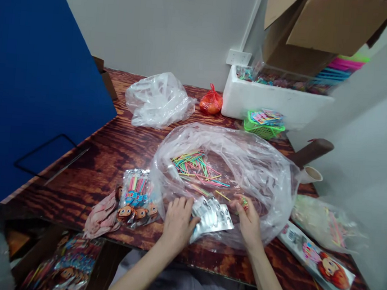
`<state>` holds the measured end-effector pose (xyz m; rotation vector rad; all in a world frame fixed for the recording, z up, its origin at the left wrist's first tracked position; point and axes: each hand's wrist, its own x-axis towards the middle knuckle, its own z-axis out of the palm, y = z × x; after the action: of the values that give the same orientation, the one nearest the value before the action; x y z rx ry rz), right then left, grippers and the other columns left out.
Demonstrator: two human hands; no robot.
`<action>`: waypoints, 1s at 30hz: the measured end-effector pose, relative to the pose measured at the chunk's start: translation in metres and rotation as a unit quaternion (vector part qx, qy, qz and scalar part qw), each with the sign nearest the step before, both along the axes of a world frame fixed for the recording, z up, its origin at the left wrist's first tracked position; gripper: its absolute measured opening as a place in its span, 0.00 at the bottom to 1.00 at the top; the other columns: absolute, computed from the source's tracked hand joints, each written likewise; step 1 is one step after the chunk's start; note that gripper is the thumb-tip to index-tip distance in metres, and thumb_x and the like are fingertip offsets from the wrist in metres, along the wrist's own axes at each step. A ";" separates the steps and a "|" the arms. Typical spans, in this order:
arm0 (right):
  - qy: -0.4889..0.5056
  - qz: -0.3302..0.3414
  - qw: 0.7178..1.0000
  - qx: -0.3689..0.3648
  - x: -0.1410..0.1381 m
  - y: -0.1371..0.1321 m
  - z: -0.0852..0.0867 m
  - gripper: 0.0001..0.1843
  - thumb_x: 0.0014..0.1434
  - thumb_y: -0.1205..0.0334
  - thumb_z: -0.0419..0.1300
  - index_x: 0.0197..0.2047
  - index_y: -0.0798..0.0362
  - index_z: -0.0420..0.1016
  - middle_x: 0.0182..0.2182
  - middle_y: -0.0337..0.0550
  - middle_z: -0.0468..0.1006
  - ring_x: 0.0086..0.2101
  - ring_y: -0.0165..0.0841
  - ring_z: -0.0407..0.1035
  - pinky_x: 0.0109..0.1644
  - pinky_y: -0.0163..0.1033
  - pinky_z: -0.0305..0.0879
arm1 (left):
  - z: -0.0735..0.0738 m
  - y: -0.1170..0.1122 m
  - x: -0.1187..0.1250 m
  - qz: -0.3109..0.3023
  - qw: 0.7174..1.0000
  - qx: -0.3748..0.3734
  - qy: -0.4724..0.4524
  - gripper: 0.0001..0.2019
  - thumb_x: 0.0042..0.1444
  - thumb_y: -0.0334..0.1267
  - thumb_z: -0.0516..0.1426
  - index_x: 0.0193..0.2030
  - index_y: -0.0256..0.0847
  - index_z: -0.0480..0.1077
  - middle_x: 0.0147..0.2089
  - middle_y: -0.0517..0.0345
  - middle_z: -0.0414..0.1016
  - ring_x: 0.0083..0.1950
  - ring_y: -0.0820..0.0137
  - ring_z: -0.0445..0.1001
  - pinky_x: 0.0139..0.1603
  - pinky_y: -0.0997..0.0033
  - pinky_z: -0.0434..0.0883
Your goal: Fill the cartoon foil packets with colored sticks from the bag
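My left hand (177, 218) lies palm down at the left side of a fanned stack of silver packets (212, 216), fingers stretched out over the clear plastic and thumb at the packets' edge. My right hand (249, 220) is closed around a small bunch of thin coloured sticks (244, 202), their ends showing at the fingertips. Beyond the hands, a loose pile of such sticks (195, 165) in pink, green, yellow and blue lies inside the opened plastic bag (262, 169). One yellow stick (223, 196) lies apart, just left of my right fingers.
To the left sit a packed bag with cartoon faces (137, 199) and a pink cloth (102, 216). A printed cartoon pouch (321, 264) and a bag of sticks (332, 225) lie right. Behind stand a green basket (264, 131), a white foam box (268, 99) and a red bag (211, 102).
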<state>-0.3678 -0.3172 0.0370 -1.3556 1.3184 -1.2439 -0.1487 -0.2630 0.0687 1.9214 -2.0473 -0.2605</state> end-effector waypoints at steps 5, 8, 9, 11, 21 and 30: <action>0.011 0.022 1.000 0.012 -0.002 -0.002 -0.001 0.11 0.61 0.53 0.56 0.36 0.51 0.73 0.32 0.41 0.74 0.37 0.38 0.68 0.44 0.41 0.61 | -0.007 -0.009 0.004 0.021 0.996 -0.010 0.082 0.09 0.57 0.35 0.58 0.45 0.39 0.67 0.43 0.52 0.70 0.48 0.59 0.68 0.48 0.60 0.64; 0.013 0.024 1.000 -0.008 0.000 0.000 0.009 0.11 0.62 0.54 0.56 0.36 0.51 0.74 0.34 0.42 0.76 0.39 0.39 0.69 0.45 0.41 0.61 | -0.007 -0.011 0.007 0.021 0.992 -0.023 0.125 0.02 0.59 0.32 0.55 0.35 0.40 0.66 0.37 0.54 0.70 0.42 0.62 0.69 0.44 0.63 0.65; 0.014 0.026 0.999 -0.012 0.002 0.002 0.014 0.11 0.62 0.54 0.56 0.37 0.51 0.75 0.35 0.42 0.77 0.40 0.39 0.69 0.46 0.41 0.61 | -0.007 -0.011 0.008 0.016 0.991 -0.032 0.133 0.04 0.60 0.32 0.54 0.33 0.41 0.65 0.35 0.55 0.70 0.41 0.62 0.69 0.43 0.63 0.64; 0.016 0.033 0.999 -0.018 0.005 0.004 0.023 0.11 0.63 0.54 0.56 0.38 0.51 0.76 0.36 0.42 0.78 0.41 0.39 0.69 0.46 0.41 0.61 | -0.006 -0.012 0.010 0.004 0.989 -0.051 0.137 0.08 0.62 0.32 0.52 0.30 0.41 0.64 0.33 0.55 0.69 0.39 0.63 0.69 0.41 0.64 0.64; 0.015 0.068 0.996 -0.057 0.019 0.009 0.046 0.11 0.64 0.57 0.55 0.38 0.50 0.77 0.36 0.41 0.79 0.40 0.35 0.71 0.46 0.37 0.62 | -0.010 -0.017 0.017 0.005 0.982 -0.066 0.177 0.15 0.65 0.37 0.47 0.46 0.41 0.75 0.39 0.51 0.78 0.41 0.61 0.74 0.44 0.63 0.67; 0.012 0.090 0.994 -0.053 0.031 0.013 0.048 0.11 0.64 0.58 0.55 0.40 0.50 0.78 0.39 0.42 0.79 0.41 0.35 0.71 0.48 0.38 0.61 | 0.017 -0.017 0.030 0.077 0.878 0.006 0.473 0.14 0.60 0.48 0.53 0.30 0.41 0.66 0.27 0.63 0.64 0.32 0.70 0.64 0.33 0.73 0.62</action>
<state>-0.3369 -0.3040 0.0853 -1.5331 1.1329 -1.1914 -0.1189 -0.2801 0.0856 1.4704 -1.2211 -0.9494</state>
